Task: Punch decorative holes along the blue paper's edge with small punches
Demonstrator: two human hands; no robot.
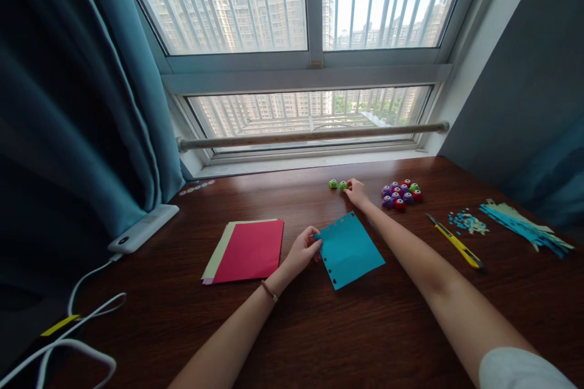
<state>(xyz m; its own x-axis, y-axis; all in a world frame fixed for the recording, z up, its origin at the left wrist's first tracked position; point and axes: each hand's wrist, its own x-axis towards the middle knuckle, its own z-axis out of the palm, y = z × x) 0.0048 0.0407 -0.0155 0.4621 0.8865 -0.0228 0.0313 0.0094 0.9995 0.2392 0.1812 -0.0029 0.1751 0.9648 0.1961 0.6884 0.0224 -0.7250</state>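
Fingers of left hand (302,250) pinch blue paper (349,250); no readable writing.

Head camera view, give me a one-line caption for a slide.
Left hand pinches a punched blue paper sheet while right hand touches a green punch on a wooden desk.

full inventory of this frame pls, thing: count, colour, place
blue sheet: 1, blue, holes punched along edges, table centre
paper stack: 1, red on top, left of the sheet
green punches: 2, green, far centre
punch cluster: several, purple, red, green, far right
utility knife: 1, yellow, right
paper scraps: blue, right of the knife
paper strips: blue, far right
power bank: 1, white, left edge
left hand: pinching the sheet's corner
right hand: on a green punch
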